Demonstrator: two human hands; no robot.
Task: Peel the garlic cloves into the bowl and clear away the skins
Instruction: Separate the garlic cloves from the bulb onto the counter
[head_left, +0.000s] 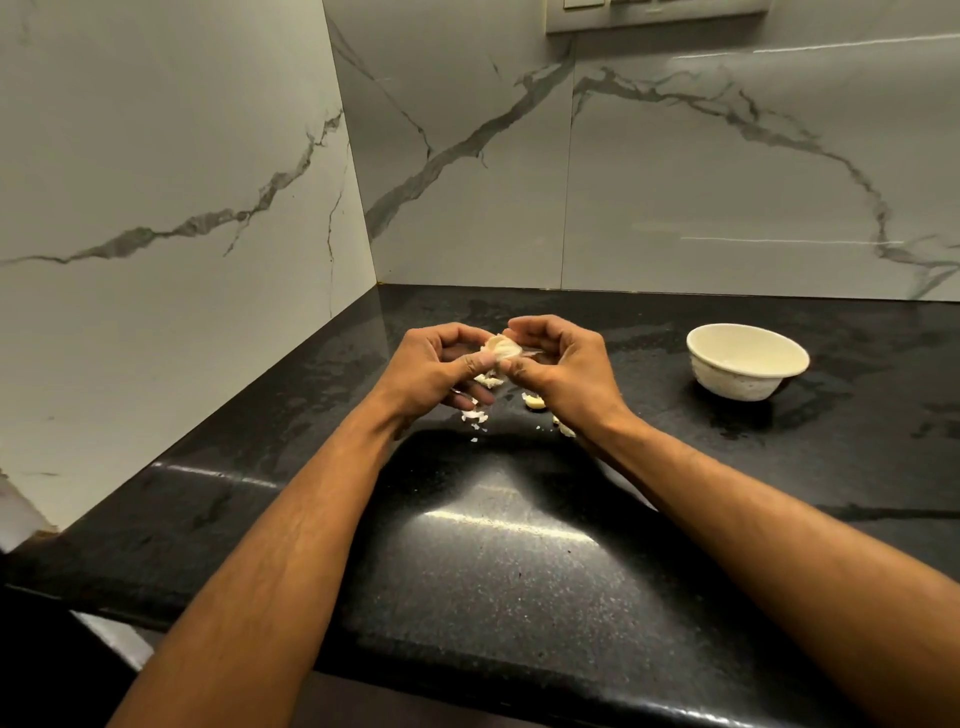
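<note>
Both forearms reach out over the black counter (519, 561), hands meeting mid-air. Left hand (441, 371) and right hand (558, 364) curl around one garlic clove (501, 347), thumbs pinching it. Skins (475, 417) lie beneath; bowl (747, 362) sits far right.

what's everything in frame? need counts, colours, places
clove: one, pale cream, held up between both hands, over the counter
loose garlic: a few pale pieces, exact count unclear, on the counter under the hands
skins: several white flakes, on the counter below the left hand
bowl: one, cream white, on the counter to the right, apart from the hands; inside looks empty
counter: one, black speckled stone, glossy
walls: two, white marble with grey veins, meeting in the corner behind
switch plate: one, pale, top edge, cut off
left hand: pinches the clove
right hand: pinches the clove
</note>
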